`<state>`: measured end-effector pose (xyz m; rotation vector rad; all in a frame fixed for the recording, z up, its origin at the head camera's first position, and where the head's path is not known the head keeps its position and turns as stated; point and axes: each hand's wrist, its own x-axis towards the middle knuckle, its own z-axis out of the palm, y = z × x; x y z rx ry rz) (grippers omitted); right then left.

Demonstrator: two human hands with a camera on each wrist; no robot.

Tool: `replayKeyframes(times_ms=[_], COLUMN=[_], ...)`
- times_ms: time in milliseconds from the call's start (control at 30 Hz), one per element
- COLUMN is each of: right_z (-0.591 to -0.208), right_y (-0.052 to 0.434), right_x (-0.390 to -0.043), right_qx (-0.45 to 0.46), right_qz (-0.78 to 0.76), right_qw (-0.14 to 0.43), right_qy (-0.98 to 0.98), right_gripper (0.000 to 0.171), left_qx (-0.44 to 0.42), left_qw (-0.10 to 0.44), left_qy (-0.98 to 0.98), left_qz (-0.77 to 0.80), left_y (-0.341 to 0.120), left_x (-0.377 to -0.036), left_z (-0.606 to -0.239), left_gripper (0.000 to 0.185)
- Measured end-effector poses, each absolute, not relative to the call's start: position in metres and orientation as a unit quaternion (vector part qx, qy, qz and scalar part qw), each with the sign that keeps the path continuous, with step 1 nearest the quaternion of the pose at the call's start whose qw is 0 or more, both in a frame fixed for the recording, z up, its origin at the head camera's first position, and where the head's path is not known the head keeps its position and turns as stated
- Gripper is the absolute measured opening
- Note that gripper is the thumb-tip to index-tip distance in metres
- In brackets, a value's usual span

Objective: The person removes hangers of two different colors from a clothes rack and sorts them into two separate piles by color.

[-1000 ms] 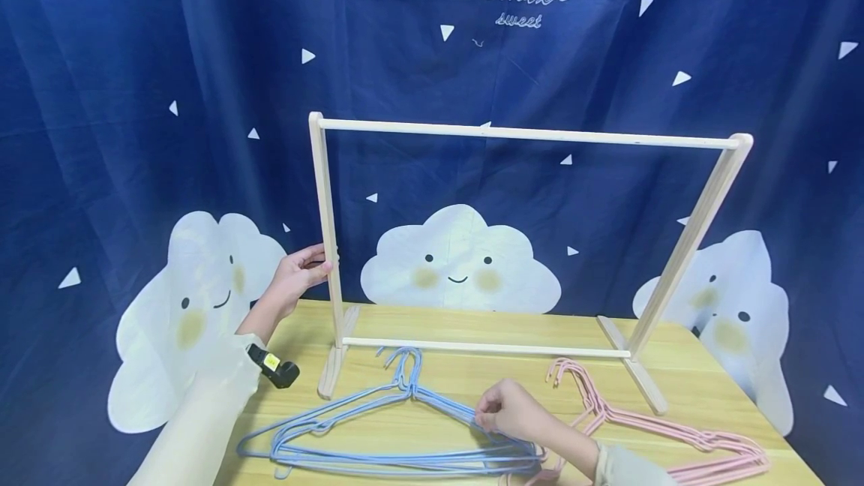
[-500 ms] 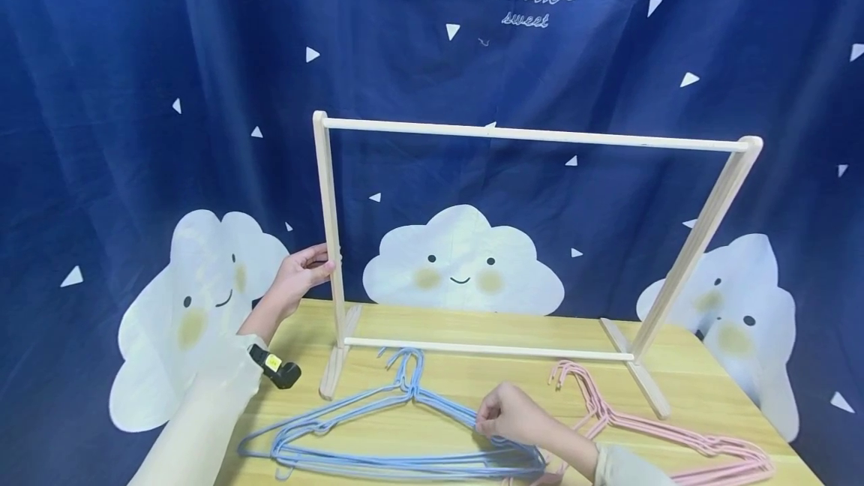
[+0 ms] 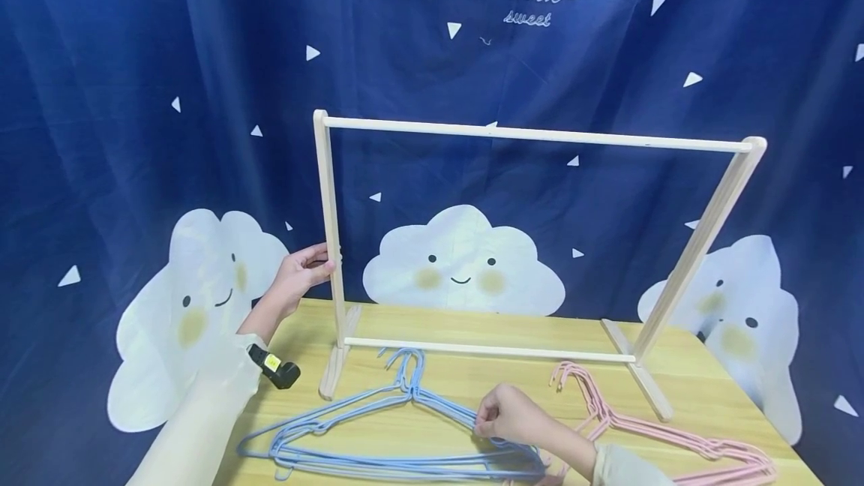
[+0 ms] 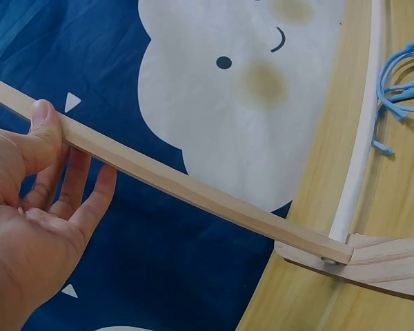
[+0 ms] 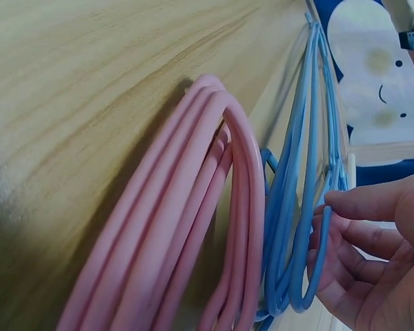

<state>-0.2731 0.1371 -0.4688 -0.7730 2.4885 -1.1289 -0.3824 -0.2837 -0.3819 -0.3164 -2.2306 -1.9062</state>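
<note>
A pale wooden rack (image 3: 533, 133) stands on the table (image 3: 472, 377). My left hand (image 3: 322, 265) grips its left upright (image 3: 331, 208) about halfway up. In the left wrist view the thumb lies over the upright (image 4: 193, 189) and the fingers (image 4: 90, 200) sit behind it, the left hand (image 4: 65, 148) wrapped about the wood. A stack of blue wire hangers (image 3: 378, 426) lies flat in front of the rack. My right hand (image 3: 482, 420) pinches the right shoulder of a blue hanger (image 5: 316, 227); the right hand (image 5: 328, 238) has its fingertips round the wire.
Several pink hangers (image 3: 675, 441) lie on the table right of the blue ones, their ends overlapping near my right wrist; they fill the right wrist view (image 5: 193, 227). A dark blue curtain (image 3: 169, 58) with white clouds hangs close behind the table.
</note>
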Motion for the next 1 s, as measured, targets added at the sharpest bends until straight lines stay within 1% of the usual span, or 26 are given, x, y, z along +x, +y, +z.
replayKeyframes(times_ms=[300,633,1000], right_z=[-0.4683,-0.4707,-0.4671], right_y=[0.1353,0.1366,0.1366], right_x=[-0.2731,-0.2714,-0.2693], right_qx=[-0.275,-0.268,-0.271], right_qz=[-0.39,-0.393,-0.399], right_qw=[0.142,0.146,0.153], right_qy=[0.867,0.867,0.863], right_gripper=[0.012,0.013,0.012], left_qx=[-0.104,-0.094,-0.105], left_qw=[0.098,0.092,0.094], left_qy=[-0.753,-0.762,-0.744], left_qz=[-0.642,-0.634,-0.653], left_y=[-0.2841,-0.2826,-0.2813], left_x=[-0.3826,-0.3803,-0.3778], left_z=[-0.3805,-0.3804,-0.3798], left_gripper=[0.053,0.053,0.055])
